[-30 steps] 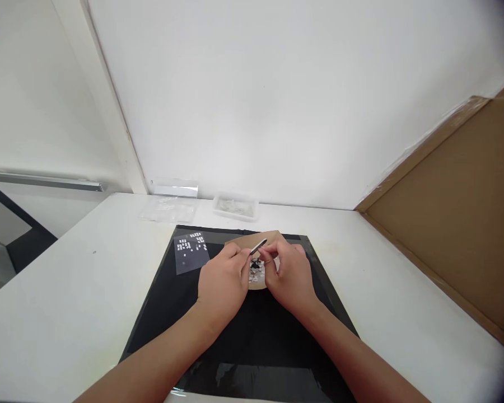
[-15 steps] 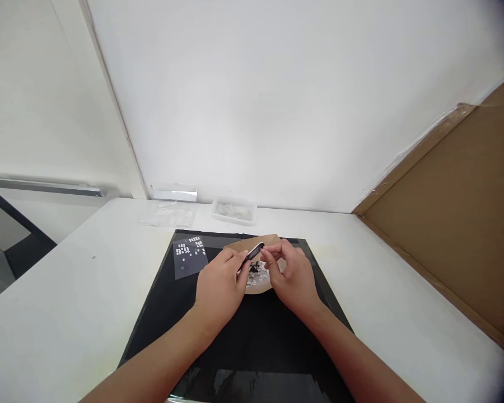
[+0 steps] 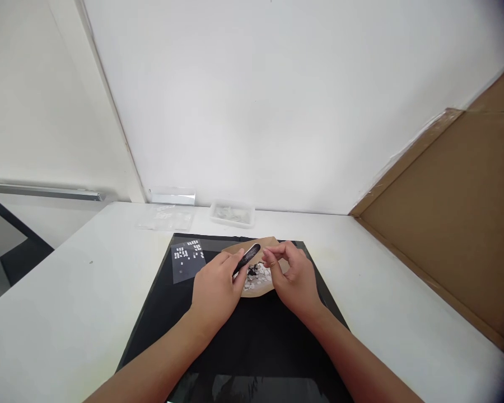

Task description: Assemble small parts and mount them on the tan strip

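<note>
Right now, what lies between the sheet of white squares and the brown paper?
In the head view, the left hand lies between the sheet and paper, with a strip of black mat beyond it.

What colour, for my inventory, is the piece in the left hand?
The piece is mostly black with a whitish edge; see the head view.

My bench [image 3: 59, 302]: smooth, faint sheen. My mat [image 3: 260, 336]: black, matt; glossy clear film [image 3: 260, 386] along its near edge. Brown tray [image 3: 258, 294]: matt, paper-like. Tub [image 3: 233, 224], bench's far edge: translucent plastic.
</note>
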Motion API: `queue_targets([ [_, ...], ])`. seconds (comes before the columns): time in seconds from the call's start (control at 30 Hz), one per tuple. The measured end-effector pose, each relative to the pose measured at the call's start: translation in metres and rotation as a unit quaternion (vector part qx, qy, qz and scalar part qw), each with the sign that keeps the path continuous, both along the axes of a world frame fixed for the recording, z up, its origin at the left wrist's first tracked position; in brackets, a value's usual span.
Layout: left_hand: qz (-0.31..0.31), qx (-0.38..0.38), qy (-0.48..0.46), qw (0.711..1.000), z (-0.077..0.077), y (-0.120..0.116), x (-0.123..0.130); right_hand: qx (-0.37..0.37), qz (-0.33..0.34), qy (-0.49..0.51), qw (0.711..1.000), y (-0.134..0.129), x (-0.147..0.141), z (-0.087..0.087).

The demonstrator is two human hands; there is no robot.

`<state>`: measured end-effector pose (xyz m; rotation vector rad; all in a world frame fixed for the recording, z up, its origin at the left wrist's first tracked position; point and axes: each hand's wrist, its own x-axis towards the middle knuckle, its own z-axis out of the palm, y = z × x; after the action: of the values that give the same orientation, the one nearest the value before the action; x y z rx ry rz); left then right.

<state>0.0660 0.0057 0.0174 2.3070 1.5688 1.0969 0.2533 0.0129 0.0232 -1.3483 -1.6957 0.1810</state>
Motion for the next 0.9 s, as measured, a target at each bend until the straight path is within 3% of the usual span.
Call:
queue_targets([
  [0.47, 0.035, -0.039, 0.007, 0.999, 0.0067, -0.0005, -0.0024, -0.002, -0.009, 0.048, 0.999, 0.002, 0.0055, -0.0066],
  [0.9, 0.022, 0.026, 0.02, 0.999, -0.0012, 0.0036, -0.0052, 0.001, -0.015, 0.049, 0.999, 0.0027, 0.0068, -0.0062],
])
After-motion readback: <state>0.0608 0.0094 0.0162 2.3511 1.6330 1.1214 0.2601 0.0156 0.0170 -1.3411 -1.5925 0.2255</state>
